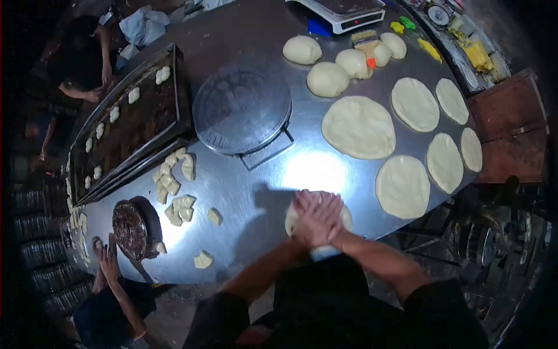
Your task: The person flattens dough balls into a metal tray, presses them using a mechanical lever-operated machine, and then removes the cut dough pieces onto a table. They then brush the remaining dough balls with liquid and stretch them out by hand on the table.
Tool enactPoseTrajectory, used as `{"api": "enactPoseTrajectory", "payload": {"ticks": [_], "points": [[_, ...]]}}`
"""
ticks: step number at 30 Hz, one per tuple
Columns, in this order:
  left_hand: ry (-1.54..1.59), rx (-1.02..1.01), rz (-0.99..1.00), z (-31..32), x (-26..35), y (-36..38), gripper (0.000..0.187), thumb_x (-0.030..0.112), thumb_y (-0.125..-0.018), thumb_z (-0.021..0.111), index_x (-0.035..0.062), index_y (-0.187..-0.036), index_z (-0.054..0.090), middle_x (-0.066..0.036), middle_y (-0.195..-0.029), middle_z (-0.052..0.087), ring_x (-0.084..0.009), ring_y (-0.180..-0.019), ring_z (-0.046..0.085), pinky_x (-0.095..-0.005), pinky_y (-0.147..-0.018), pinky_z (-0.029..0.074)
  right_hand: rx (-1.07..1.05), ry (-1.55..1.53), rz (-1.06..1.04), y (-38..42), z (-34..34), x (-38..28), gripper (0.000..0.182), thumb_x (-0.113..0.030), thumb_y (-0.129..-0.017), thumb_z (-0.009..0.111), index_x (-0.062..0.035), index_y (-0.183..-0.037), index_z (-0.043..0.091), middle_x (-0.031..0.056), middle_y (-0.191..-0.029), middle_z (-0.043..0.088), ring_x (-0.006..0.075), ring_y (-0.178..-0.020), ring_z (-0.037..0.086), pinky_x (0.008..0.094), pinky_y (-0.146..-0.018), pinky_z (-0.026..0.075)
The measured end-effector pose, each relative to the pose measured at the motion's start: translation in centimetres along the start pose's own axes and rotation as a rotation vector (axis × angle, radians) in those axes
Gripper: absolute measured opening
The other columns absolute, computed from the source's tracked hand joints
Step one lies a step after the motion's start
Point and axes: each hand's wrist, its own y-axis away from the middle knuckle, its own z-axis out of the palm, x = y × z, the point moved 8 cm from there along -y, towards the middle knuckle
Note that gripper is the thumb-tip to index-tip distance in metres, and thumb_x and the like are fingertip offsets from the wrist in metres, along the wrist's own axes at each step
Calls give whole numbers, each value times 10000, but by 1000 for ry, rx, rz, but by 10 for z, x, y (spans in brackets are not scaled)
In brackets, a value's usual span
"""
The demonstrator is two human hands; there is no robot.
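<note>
Both my hands press down together on a pale lump of dough [347, 217] at the near edge of the steel table [244, 192]. My left hand [307, 214] and my right hand [326, 221] lie one over the other, palms down, fingers spread, covering most of the dough. Only its rim shows at the left and right of my hands. Several flattened dough rounds [358, 126] lie beyond and to the right, and several dough balls [328, 79] sit further back.
A round metal turntable [242, 108] stands mid-table. A long baking tray [131, 116] with dough pieces lies left; cut dough pieces [174, 192] and a dark bowl [129, 229] sit near it. A scale [346, 11] is at the back. Two other people work at left.
</note>
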Motion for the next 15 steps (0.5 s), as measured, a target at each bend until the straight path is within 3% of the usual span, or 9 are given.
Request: {"api": "enactPoseTrajectory", "payload": {"ticks": [2,4,6,7,9,11,12,15], "points": [[-65,-100,12,0,-16,-20,617,354,-909,490,-37,-1382,423,-172,-1467,394,-307,-1406,288,-505,-1157,122,-444,360,10,-20,24,1,693,-471,-974,362,-79,-1501,142,144,-1574,97,315,-1453,106,550,-1165,50],[41,-32,0,-4,-30,-22,587,328,-937,458,-36,-1393,401,-177,-1478,371,-305,-1403,293,-477,-1163,117,-879,721,-8,-38,36,5,689,-439,-952,416,-32,-1470,213,175,-1550,168,329,-1443,138,559,-1160,68],[442,100,-286,-9,-54,-11,601,333,-928,503,-36,-1392,400,-202,-1470,367,-343,-1397,291,-477,-1162,130,-1300,1101,-25,-40,27,15,687,-407,-930,471,16,-1438,283,205,-1526,239,343,-1433,169,568,-1155,87],[444,100,-284,-14,-46,4,601,333,-928,503,-36,-1392,400,-202,-1470,367,-343,-1397,291,-477,-1162,130,-1376,1106,228,-37,11,22,730,-456,-937,450,-44,-1494,221,181,-1568,146,336,-1457,88,632,-1128,24],[-73,14,-159,-23,-20,45,656,349,-900,567,-29,-1404,382,-225,-1460,365,-389,-1388,288,-504,-1152,155,-1321,1205,165,-53,-1,6,723,-468,-938,449,-71,-1498,225,174,-1570,145,340,-1457,87,629,-1128,31],[-163,-40,-147,-21,-18,72,714,409,-901,550,-37,-1418,340,-254,-1470,323,-409,-1395,254,-517,-1149,158,-1275,1252,124,-59,-2,4,670,-448,-942,460,-162,-1505,235,164,-1575,120,364,-1459,46,641,-1117,50],[-249,-98,-120,-17,-19,73,775,469,-902,532,-45,-1433,298,-284,-1481,282,-430,-1403,221,-529,-1146,160,-1275,1257,95,-80,5,8,670,-448,-942,460,-162,-1505,235,164,-1575,120,364,-1459,46,641,-1117,50],[-190,-166,-135,-25,-12,67,744,467,-896,541,-25,-1419,347,-280,-1494,262,-444,-1398,224,-573,-1131,172,-1249,1206,144,-74,2,1,577,-459,-968,404,-237,-1490,297,147,-1573,156,339,-1461,83,658,-1105,44]]}}
